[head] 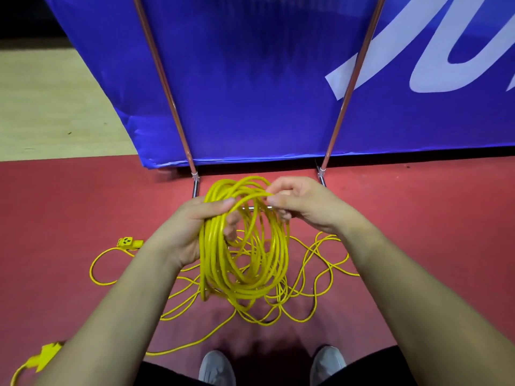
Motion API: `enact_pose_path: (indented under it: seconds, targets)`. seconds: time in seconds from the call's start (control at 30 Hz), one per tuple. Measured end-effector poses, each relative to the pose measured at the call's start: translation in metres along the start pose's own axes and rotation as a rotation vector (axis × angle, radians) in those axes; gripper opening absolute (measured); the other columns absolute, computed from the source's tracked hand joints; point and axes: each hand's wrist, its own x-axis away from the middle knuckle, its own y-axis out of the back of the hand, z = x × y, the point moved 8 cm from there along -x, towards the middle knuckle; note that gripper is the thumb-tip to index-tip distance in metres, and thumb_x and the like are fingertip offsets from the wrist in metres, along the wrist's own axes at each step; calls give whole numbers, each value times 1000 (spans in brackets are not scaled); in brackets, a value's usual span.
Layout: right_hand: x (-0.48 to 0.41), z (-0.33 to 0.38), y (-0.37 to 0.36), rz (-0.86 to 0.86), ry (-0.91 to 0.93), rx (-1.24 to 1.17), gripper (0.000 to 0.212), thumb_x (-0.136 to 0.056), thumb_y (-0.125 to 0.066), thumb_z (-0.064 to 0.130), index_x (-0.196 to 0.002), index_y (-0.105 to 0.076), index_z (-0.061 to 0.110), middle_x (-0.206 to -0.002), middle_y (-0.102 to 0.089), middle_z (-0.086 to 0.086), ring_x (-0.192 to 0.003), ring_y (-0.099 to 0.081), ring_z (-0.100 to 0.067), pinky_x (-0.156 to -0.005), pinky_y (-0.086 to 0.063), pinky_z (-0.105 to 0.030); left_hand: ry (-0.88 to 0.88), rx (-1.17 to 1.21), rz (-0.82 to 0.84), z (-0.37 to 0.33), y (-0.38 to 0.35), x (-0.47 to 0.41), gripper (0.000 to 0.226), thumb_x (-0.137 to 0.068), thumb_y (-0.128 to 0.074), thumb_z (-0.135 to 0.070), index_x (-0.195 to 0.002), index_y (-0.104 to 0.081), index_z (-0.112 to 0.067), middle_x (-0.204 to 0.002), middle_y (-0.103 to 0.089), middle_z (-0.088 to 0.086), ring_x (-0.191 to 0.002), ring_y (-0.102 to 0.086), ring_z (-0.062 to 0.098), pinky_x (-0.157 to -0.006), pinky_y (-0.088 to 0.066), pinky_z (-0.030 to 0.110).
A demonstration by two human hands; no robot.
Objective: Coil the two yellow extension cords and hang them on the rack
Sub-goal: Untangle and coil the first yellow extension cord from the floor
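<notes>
Blue banner (250,79) blocks the whole far side, right behind the left pole (165,87) and right pole (352,82) of the rack. The gap between the poles is open. The held coil (245,246) fills the space between the hands. Loose cord (281,299) loops clutter the red floor (418,218) below it. Socket (129,243) lies at left, plug (44,355) at near left. Bare floor at far left and far right.

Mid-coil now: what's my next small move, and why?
Probably lay the strand pinched by the right hand into the grip of the left hand as another loop. The left hand holds the yellow coil, and plenty of loose cord lies tangled on the red floor, so coiling is not finished.
</notes>
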Motion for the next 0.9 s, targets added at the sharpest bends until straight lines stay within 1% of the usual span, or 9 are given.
enact_pose_path:
  seconds: [0.13, 0.2, 0.3, 0.43, 0.5, 0.6, 0.7, 0.8, 0.9]
  targets:
    - [12, -42, 25, 50, -117, 228, 8, -95, -58, 10, -92, -64, 5, -74, -65, -4, -68, -59, -13, -71, -47, -28, -35, 29, -39, -10, 13, 4, 46, -43, -94, -24, -79, -70, -7, -68, -65, 11, -47, -61, 16, -46, -52, 24]
    - [14, -44, 33, -30, -97, 165, 5, -93, -59, 11, -95, -62, 8, -72, -62, -4, -64, -55, -14, -65, -45, -27, 7, -31, -77, -7, 17, 7, 48, -46, -91, -22, -85, -71, -1, -74, -71, 18, -51, -67, 20, -46, -55, 25]
    - [8, -24, 38, -165, -5, 79, 2, -90, -62, 11, -89, -64, 11, -61, -53, -2, -53, -42, -12, -54, -33, -25, 107, -35, -127, 4, 20, 11, 46, -68, -72, -15, -105, -59, 9, -87, -71, 27, -64, -73, 27, -49, -58, 30]
    - [9, 15, 6, -105, 86, 291, 7, -90, -65, 9, -85, -71, 11, -58, -54, 0, -54, -42, -13, -51, -34, -22, 147, 27, -71, 9, 18, 11, 84, -37, -95, -15, -108, -59, 12, -100, -67, 34, -78, -72, 35, -55, -60, 37]
    - [11, 29, -19, -29, 113, 440, 5, -88, -68, 9, -85, -72, 10, -59, -59, 0, -54, -50, -7, -52, -42, -20, 162, 8, -61, 12, 19, 10, 83, -34, -96, -16, -105, -62, 10, -95, -69, 32, -72, -73, 33, -54, -60, 37]
    - [11, 42, -43, -19, 177, 542, 10, -86, -69, 14, -81, -72, 5, -69, -69, -12, -63, -61, -20, -61, -52, -37, 183, -155, -66, 16, 21, 11, 69, -31, -97, -25, -87, -69, 3, -74, -70, 22, -51, -67, 25, -46, -57, 32]
    - [11, 40, -36, -53, 164, 455, 12, -85, -71, 15, -81, -71, 4, -61, -63, 1, -58, -50, -9, -56, -42, -29, 152, -217, -28, 13, 20, 13, 54, -35, -96, -28, -74, -71, 0, -67, -66, 17, -47, -63, 22, -44, -54, 28]
    - [10, 10, -23, 24, 41, 419, 15, -89, -69, 22, -80, -66, 11, -61, -60, 6, -61, -52, -14, -59, -43, -31, 45, -77, -5, 2, 21, 10, 51, -45, -93, -23, -82, -65, -3, -64, -59, 12, -44, -56, 18, -43, -50, 25]
    - [9, -29, -4, 117, -89, 440, 15, -91, -63, 30, -83, -66, 16, -77, -65, -1, -77, -55, -17, -78, -43, -38, -25, -84, -96, -8, 43, 6, 72, -47, -92, -32, -103, -57, -3, -75, -61, 11, -53, -61, 17, -49, -52, 25]
